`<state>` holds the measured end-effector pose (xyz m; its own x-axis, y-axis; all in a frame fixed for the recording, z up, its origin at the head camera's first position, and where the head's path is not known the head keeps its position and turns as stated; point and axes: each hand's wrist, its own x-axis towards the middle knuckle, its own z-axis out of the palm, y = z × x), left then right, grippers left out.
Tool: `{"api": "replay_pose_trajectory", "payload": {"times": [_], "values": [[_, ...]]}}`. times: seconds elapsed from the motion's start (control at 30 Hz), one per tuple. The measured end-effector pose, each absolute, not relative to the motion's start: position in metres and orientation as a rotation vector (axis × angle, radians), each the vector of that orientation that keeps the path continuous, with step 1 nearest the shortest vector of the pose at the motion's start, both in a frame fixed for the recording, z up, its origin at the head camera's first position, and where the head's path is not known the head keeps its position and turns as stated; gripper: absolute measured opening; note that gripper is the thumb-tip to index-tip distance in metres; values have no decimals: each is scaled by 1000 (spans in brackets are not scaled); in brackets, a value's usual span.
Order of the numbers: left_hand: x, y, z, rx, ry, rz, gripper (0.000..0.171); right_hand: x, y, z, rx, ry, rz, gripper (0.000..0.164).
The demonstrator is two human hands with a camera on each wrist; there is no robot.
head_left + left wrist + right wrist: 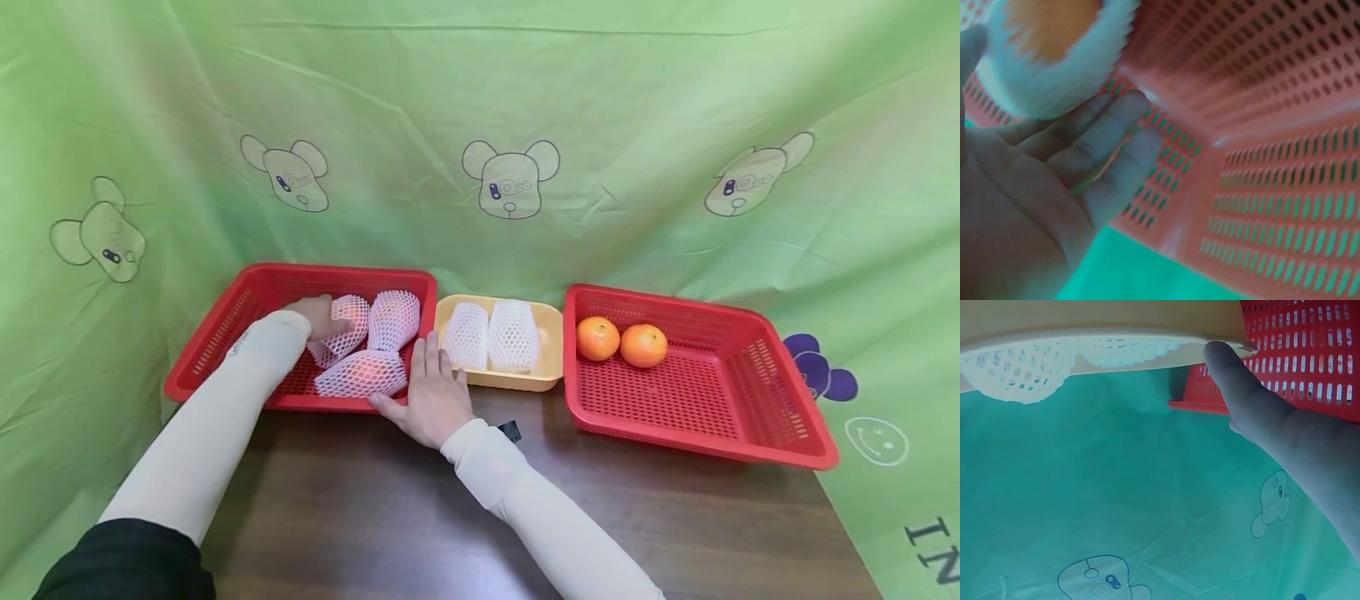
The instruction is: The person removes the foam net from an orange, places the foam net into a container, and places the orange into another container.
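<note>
In the head view, my left hand (318, 317) is inside the left red basket (300, 403), at an orange in a white foam net sleeve (351, 315). The left wrist view shows my thumb on one side of the netted orange (1054, 37) and my fingers (1116, 125) bent below and beside it. Two more netted oranges lie close by, one behind (394, 315) and one in front (363, 375). My right hand (435, 400) rests with straight, spread fingers on the basket's front right corner, close to the yellow tray (551, 342).
Two foam net sleeves (467, 337) lie side by side in the yellow tray. Two bare oranges (643, 345) sit at the left end of the right red basket (787, 450). A small black object (510, 431) is on the brown table (420, 517). Green cloth (420, 108) hangs behind.
</note>
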<state>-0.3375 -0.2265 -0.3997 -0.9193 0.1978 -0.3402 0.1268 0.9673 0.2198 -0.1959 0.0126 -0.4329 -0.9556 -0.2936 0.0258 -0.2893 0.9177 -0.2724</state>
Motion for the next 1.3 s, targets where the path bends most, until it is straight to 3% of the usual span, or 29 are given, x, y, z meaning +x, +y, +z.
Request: {"api": "replay_pose_trajectory", "payload": {"times": [0.23, 0.37, 0.57, 0.83, 1.3], "values": [[-337, -240, -423, 183, 2701, 440, 106, -194, 9, -434, -459, 3071, -413, 106], [-337, -241, -428, 153, 2701, 508, 110, -193, 7, -434, -464, 3066, -430, 106], [-338, -238, -427, 163, 2751, 545, 109, -193, 6, -435, -455, 3068, -428, 106], [-338, -249, -430, 116, 2769, 712, 96, -194, 5, -436, -466, 3058, -434, 107], [-335, -257, -404, 169, 2761, 838, 100, -196, 11, -434, -446, 3062, -447, 107]]}}
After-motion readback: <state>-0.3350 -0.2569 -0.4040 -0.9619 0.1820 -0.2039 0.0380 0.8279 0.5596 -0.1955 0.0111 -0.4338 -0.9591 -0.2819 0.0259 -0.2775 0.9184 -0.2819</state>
